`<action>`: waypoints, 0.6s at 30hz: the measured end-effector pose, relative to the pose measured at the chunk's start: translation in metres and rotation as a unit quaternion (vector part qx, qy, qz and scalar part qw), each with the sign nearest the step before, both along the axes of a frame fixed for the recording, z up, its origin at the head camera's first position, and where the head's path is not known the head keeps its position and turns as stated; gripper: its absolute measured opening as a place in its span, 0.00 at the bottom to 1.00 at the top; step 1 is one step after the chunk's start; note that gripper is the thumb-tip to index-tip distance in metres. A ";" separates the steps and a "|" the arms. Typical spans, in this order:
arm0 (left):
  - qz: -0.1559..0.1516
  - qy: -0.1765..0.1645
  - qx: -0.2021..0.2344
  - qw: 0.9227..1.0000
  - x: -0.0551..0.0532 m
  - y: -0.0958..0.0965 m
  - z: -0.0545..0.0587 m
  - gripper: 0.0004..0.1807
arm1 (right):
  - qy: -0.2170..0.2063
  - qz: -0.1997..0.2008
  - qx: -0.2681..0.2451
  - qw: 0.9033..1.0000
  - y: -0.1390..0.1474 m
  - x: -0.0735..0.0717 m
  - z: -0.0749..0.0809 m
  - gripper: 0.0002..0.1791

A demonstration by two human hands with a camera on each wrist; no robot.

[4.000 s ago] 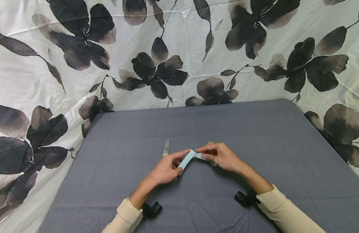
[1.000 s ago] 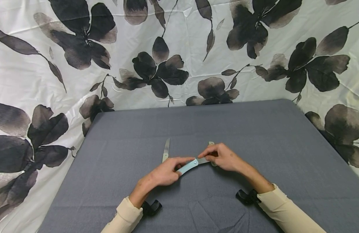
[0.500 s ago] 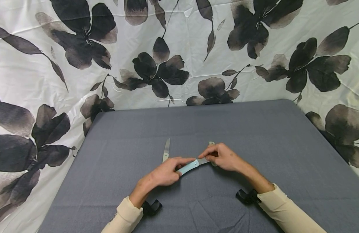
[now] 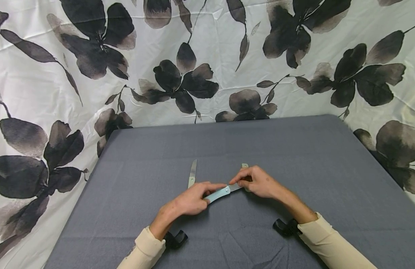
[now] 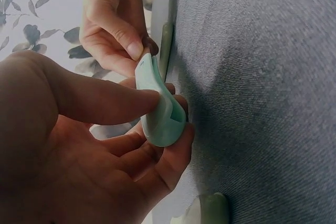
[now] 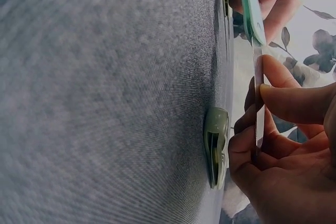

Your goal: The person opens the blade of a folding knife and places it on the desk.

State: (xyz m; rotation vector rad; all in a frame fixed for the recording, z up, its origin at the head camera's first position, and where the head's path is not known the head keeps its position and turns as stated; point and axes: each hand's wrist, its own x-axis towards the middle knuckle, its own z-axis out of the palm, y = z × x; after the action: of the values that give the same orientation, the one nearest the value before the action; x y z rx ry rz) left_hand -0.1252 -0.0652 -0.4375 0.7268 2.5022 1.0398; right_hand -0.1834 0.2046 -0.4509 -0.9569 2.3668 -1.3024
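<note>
A folding knife with a light-blue handle [image 4: 218,194] is held off the table between both hands. My left hand [image 4: 192,198] grips its handle, thumb on one side and fingers on the other, as the left wrist view shows. My right hand [image 4: 259,181] pinches the blade [image 6: 259,77] between thumb and fingers. Blade and handle stand nearly in line. Behind my left hand lies a second, pale-green folding knife [image 4: 192,175] with its blade out, its lower handle hidden. Partly covered by my right hand is a pale-green folded knife [image 6: 216,129] on the cloth.
Grey cloth covers the table [image 4: 153,149], with creases near the front edge. A white floral sheet [image 4: 207,67] hangs behind it and at the sides. Black wrist cameras [image 4: 175,240] sit at both cuffs.
Four seconds ago the light-blue knife's handle stood at a clear angle to the blade; it has swung nearly straight. My left hand shifted slightly with it. Over the last second almost nothing moved.
</note>
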 end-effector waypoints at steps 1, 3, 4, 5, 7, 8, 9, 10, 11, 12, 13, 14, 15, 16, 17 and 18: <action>0.000 0.000 -0.001 1.000 0.000 0.000 0.000 0.39 | 0.001 0.000 0.001 1.000 0.000 0.000 0.000 0.13; -0.002 -0.001 -0.004 1.000 0.000 0.000 0.000 0.39 | 0.003 0.000 0.002 1.000 0.000 0.000 0.000 0.13; -0.004 -0.003 -0.005 1.000 0.000 0.000 0.001 0.39 | 0.003 0.000 0.002 1.000 0.000 0.000 0.000 0.13; -0.005 -0.004 -0.006 1.000 0.000 0.000 0.001 0.39 | 0.004 0.001 0.002 1.000 0.000 0.000 0.000 0.13; -0.009 -0.005 -0.008 1.000 -0.001 0.000 0.002 0.39 | 0.004 0.003 0.003 1.000 0.000 0.001 0.000 0.13; -0.011 -0.007 -0.009 1.000 -0.001 -0.001 0.002 0.39 | 0.005 0.004 0.003 1.000 0.000 0.001 0.000 0.13; -0.012 -0.008 -0.010 1.000 -0.001 -0.001 0.003 0.39 | 0.005 0.005 0.003 1.000 0.000 0.001 0.000 0.13; -0.013 -0.010 -0.007 1.000 -0.002 -0.002 0.003 0.39 | 0.005 0.005 0.002 1.000 0.000 0.000 0.000 0.13; -0.012 -0.010 -0.005 1.000 -0.002 -0.002 0.003 0.39 | 0.005 0.004 0.001 1.000 0.000 0.000 0.000 0.13; -0.010 -0.011 -0.001 1.000 -0.002 -0.003 0.003 0.39 | 0.006 0.000 0.000 1.000 0.000 0.000 0.001 0.13; -0.007 -0.012 0.003 1.000 -0.003 -0.004 0.003 0.39 | 0.005 -0.006 -0.003 1.000 -0.001 -0.001 0.002 0.13; -0.003 -0.013 0.009 1.000 -0.003 -0.004 0.003 0.39 | 0.005 -0.014 -0.007 1.000 -0.001 -0.002 0.003 0.12; 0.000 -0.013 0.015 1.000 -0.003 -0.005 0.003 0.38 | 0.003 -0.023 -0.014 1.000 -0.001 -0.003 0.004 0.12; 0.003 -0.013 0.022 1.000 -0.003 -0.006 0.003 0.38 | 0.002 -0.033 -0.020 0.999 -0.002 -0.004 0.005 0.11; 0.005 -0.011 0.028 1.000 -0.003 -0.006 0.003 0.38 | -0.002 -0.045 -0.027 0.999 -0.002 -0.006 0.007 0.11; 0.006 -0.011 0.035 0.999 -0.003 -0.006 0.002 0.38 | -0.006 -0.055 -0.035 0.998 -0.003 -0.007 0.008 0.11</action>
State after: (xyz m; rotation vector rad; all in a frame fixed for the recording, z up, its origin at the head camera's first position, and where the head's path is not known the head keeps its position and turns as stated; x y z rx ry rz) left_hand -0.1284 -0.0711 -0.4352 0.7167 2.4642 1.1392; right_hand -0.1904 0.2017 -0.4429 -0.8450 2.4099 -1.4367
